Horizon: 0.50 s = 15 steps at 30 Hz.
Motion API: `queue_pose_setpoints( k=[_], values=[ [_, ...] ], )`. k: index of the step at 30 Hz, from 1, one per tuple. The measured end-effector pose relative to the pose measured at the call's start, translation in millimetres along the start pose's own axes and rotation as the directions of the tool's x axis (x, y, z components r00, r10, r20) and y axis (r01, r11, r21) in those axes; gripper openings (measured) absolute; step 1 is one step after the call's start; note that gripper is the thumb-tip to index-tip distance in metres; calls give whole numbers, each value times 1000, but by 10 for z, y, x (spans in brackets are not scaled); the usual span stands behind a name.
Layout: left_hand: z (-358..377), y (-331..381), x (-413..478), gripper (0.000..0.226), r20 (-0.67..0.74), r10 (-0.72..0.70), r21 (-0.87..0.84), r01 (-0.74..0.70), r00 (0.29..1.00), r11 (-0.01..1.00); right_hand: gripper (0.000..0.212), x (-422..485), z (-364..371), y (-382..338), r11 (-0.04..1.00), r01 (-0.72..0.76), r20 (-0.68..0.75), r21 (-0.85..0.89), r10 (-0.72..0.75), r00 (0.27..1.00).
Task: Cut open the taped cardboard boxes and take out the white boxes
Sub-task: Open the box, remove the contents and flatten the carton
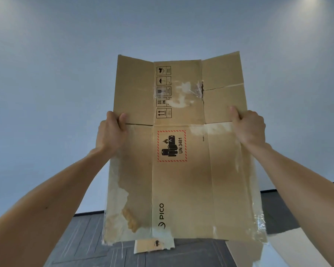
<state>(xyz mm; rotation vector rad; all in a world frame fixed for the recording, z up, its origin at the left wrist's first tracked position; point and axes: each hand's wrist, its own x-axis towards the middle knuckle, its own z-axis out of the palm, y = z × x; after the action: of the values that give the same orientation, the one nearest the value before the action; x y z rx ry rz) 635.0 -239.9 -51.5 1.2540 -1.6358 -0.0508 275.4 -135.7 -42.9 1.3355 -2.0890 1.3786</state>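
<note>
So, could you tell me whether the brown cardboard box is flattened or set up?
Flattened: the brown cardboard box hangs as one flat sheet, flaps spread at the top, gripped by left hand and right hand.

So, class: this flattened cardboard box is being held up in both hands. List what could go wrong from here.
1. The flattened brown cardboard box fills the view and hides much of the dark grey floor, so a trip seems possible.
2. Loose clear tape at its lower right edge may snag or stick to skin.
3. The split above the right grip might tear further under the pull.
</note>
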Motion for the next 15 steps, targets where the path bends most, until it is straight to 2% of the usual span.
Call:
queue_pose_setpoints(
  k=[8,15],
  values=[
    [533,-553,74,45,26,-98,67,96,995,993,63,211,1037,312,997,-44,165,68,32,986],
    [1049,-1536,271,46,88,-220,89,213,972,973,65,162,2285,317,990,-126,299,63,101,949]
  ],
)
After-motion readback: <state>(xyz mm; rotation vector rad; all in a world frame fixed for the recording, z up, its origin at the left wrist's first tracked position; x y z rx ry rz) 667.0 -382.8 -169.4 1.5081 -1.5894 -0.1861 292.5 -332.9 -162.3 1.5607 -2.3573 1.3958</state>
